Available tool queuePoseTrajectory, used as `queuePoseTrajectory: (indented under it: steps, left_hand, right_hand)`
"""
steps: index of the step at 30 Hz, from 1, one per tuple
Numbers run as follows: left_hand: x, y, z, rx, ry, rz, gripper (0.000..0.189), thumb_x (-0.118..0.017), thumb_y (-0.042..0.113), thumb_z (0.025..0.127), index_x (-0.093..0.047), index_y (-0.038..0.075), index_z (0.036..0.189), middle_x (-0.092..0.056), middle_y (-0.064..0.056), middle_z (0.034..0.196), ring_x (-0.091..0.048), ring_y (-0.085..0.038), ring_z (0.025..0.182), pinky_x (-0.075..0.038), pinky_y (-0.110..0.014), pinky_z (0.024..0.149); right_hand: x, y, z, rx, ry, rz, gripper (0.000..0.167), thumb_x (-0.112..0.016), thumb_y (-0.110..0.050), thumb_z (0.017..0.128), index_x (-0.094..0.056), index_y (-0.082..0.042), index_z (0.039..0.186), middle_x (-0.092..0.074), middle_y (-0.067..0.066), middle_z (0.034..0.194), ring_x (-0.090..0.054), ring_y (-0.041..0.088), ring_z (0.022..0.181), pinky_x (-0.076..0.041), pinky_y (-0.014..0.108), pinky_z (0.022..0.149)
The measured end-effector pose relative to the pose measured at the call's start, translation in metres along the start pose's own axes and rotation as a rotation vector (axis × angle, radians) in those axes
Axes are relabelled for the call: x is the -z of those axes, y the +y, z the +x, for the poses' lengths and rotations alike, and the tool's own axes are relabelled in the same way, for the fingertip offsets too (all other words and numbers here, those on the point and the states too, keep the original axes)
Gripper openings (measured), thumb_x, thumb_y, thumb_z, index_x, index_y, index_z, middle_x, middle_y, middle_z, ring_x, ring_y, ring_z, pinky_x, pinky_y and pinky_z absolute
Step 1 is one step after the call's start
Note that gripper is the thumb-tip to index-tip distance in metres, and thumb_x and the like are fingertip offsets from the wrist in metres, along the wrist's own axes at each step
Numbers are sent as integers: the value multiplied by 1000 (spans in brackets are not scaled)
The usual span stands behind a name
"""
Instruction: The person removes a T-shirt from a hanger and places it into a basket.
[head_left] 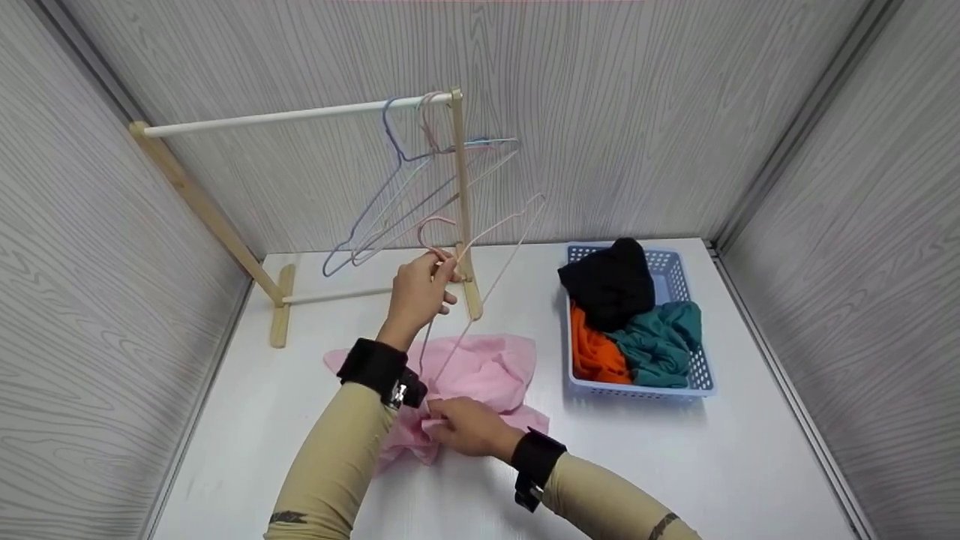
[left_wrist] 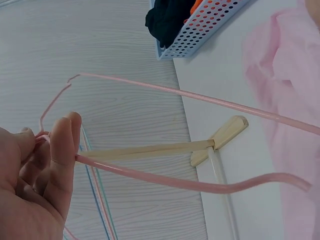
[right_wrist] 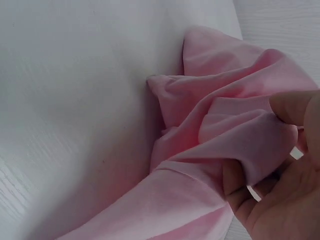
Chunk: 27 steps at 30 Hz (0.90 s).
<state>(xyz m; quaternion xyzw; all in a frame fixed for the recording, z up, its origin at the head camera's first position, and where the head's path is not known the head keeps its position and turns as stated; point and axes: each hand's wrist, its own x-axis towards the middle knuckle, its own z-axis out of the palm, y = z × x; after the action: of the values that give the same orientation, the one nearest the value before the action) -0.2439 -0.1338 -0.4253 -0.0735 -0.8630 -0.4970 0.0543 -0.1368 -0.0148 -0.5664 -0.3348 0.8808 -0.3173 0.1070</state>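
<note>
A pink wire hanger (head_left: 501,279) is held up by its neck in my left hand (head_left: 421,292), its hook above the fingers. In the left wrist view the thumb and fingers pinch the hanger (left_wrist: 200,186) at the left. The hanger's lower end reaches down over a crumpled pink garment (head_left: 487,367) lying on the white table. My right hand (head_left: 472,427) pinches a fold of that garment near its front. In the right wrist view, thumb and fingers grip the edge of the pink cloth (right_wrist: 210,135), which is bunched and partly lifted.
A wooden rack (head_left: 210,214) with a white rod (head_left: 300,115) stands at the back left. Several hangers, including a purple one (head_left: 367,210), hang at its right end. A blue basket (head_left: 709,379) at the right holds black (head_left: 611,283), orange (head_left: 596,349) and teal (head_left: 664,341) cloth.
</note>
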Motion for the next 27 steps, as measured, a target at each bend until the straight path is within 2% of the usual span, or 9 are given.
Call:
queuePoseTrajectory:
  steps: [3, 5, 7, 11, 13, 16, 20, 24, 27]
  left_hand:
    - [0, 0, 2, -2, 17, -22, 30, -48, 29, 103, -64, 4, 108, -75, -11, 94, -71, -19, 59, -55, -26, 46]
    - [1, -1, 3, -6, 36, -35, 30, -47, 30, 103, -63, 4, 110, -75, -12, 95, -71, -19, 60, -55, -26, 47]
    - [2, -3, 4, -3, 59, -36, 31, -47, 30, 104, -63, 5, 112, -75, -12, 96, -71, -18, 60, -55, -25, 47]
    - [7, -7, 5, 11, 72, -66, 31, -46, 29, 104, -62, 5, 115, -74, -15, 99, -72, -18, 61, -55, -25, 48]
    - [10, -8, 5, 17, 60, -72, 31, -47, 30, 104, -62, 5, 113, -74, -15, 99, -71, -18, 61, -56, -26, 48]
    - [16, -9, 4, 31, 20, -59, 31, -48, 31, 103, -63, 6, 112, -74, -13, 99, -71, -17, 61, -56, -26, 49]
    - [30, -14, 0, 51, -46, 21, 29, -48, 32, 103, -63, 7, 109, -74, -11, 97, -71, -17, 61, -55, -26, 48]
    - [50, -25, -7, 61, -118, 165, 31, -48, 31, 103, -66, 6, 106, -74, -10, 96, -70, -18, 64, -54, -25, 49]
    - [70, -37, -15, 67, -178, 287, 33, -47, 31, 103, -66, 5, 105, -73, -11, 97, -69, -18, 65, -54, -25, 50]
  right_hand:
    - [0, 0, -1, -28, 162, -1, 15, -62, -25, 93, -70, -16, 83, -57, -8, 68, -47, 2, 65, -39, 16, 60]
    - [0, 1, -3, -30, 224, -17, 21, -65, -24, 91, -68, -16, 72, -51, -9, 62, -43, 1, 61, -35, 15, 56]
    - [0, 3, -5, -12, 209, -52, 25, -67, -25, 89, -65, -16, 66, -46, -12, 59, -40, 0, 58, -30, 14, 54]
    - [-1, 6, -9, 65, 76, -108, 27, -68, -28, 89, -64, -17, 65, -44, -14, 57, -37, -1, 56, -26, 13, 53]
    - [0, 8, -10, 75, 28, -118, 23, -68, -30, 90, -67, -17, 70, -50, -12, 59, -40, 0, 57, -29, 13, 54]
    - [2, 12, -12, 42, -2, -92, 14, -67, -28, 91, -75, -18, 86, -67, -11, 72, -53, -1, 66, -41, 13, 63]
    - [9, 23, -16, -37, -5, -42, 18, -63, -22, 94, -77, -15, 104, -75, -6, 96, -64, 4, 85, -52, 22, 79]
    - [22, 38, -24, -74, 24, -36, 20, -61, -16, 94, -76, -11, 105, -75, -2, 98, -65, 9, 87, -54, 27, 83]
    - [32, 49, -31, -86, 48, -28, 19, -60, -13, 92, -75, -8, 103, -75, 1, 94, -64, 11, 84, -53, 28, 81]
